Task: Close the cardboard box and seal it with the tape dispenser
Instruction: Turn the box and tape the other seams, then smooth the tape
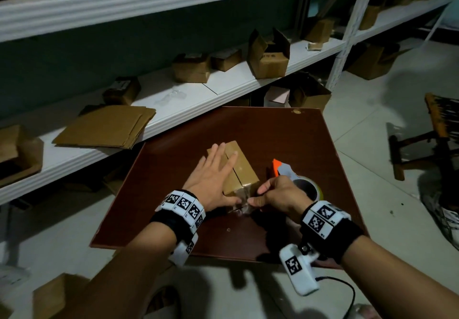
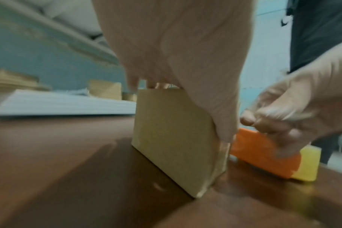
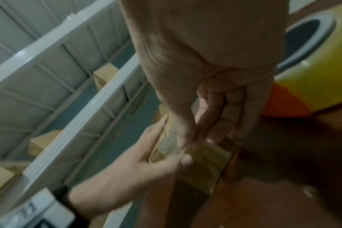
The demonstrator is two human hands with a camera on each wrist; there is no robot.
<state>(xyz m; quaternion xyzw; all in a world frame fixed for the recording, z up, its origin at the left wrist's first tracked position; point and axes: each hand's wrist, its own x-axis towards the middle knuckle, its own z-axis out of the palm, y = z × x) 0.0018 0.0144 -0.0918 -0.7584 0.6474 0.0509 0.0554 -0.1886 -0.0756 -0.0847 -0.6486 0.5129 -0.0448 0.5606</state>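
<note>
- Shelving with loose cartons backs my dark brown table.
- Cardboard box sits mid-table, flaps closed, long axis running from near edge to far edge.
- My left hand lies spread flat on its top.
- My right hand pinches what looks like tape at the box's near end; it is nearer the tape dispenser, just right of the box.

The dark brown table carries the cardboard box and, seemingly resting, the tape dispenser.
</note>
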